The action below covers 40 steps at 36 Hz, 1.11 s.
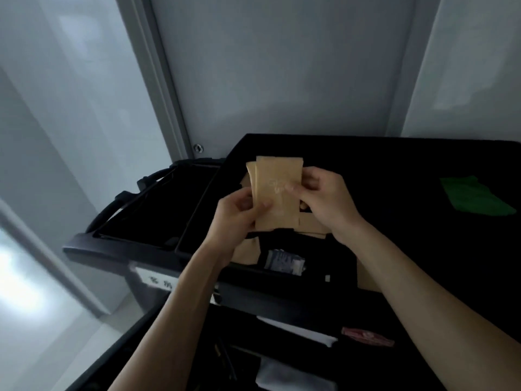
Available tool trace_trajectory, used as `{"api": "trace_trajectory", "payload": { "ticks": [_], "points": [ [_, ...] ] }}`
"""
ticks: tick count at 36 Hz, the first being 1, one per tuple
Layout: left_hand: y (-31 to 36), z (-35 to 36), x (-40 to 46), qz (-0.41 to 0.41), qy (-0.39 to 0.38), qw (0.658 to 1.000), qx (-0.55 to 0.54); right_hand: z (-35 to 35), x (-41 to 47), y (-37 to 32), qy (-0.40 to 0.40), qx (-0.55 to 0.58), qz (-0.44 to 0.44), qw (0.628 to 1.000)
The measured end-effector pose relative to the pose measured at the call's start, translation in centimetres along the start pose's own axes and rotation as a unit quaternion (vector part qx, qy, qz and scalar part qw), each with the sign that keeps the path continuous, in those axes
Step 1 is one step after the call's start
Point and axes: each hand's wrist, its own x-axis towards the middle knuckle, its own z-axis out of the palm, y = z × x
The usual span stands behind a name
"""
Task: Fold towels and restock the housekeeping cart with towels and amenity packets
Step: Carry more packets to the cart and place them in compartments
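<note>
Against a grey wall [282, 66], the black cart top [394, 170] holds a green cloth [476, 196].

counts on and over the black cart

two hands [239, 210] [324, 198]; at least two tan packets [277, 193] fanned upright, more tan ones lying beneath, number unclear; one green piece [476, 197]; one pale blue-white sachet [284, 262]; one reddish packet [366, 336].
</note>
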Motion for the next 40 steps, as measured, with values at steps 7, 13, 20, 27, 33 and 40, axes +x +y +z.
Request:
{"api": "trace_trajectory", "payload": {
  "ticks": [7,13,20,27,33,40],
  "points": [
    [1.2,-3.4,-2.2,0.022,0.087,0.996,0.004,5.0,0.5,-1.8,-0.054,-0.066,-0.055,0.995],
    [-1.6,-6.5,-2.5,-0.038,0.141,0.989,0.013,7.6,1.3,0.7,-0.086,-0.216,-0.062,0.971],
    [-3.8,-10.7,-0.5,0.053,0.216,0.946,0.236,10.6,3.4,3.7,-0.201,-0.461,-0.084,0.860],
    [-6.0,-11.6,2.5,0.069,-0.042,0.890,0.450,12.9,4.5,6.3,-0.343,-0.466,0.013,0.815],
    [-8.1,-11.1,5.1,0.015,-0.203,0.809,0.552,12.9,3.9,7.6,-0.340,-0.476,0.042,0.810],
    [-7.8,-10.8,7.2,-0.046,-0.327,0.756,0.565,12.9,3.4,7.2,-0.363,-0.542,0.102,0.751]
  ]
}}
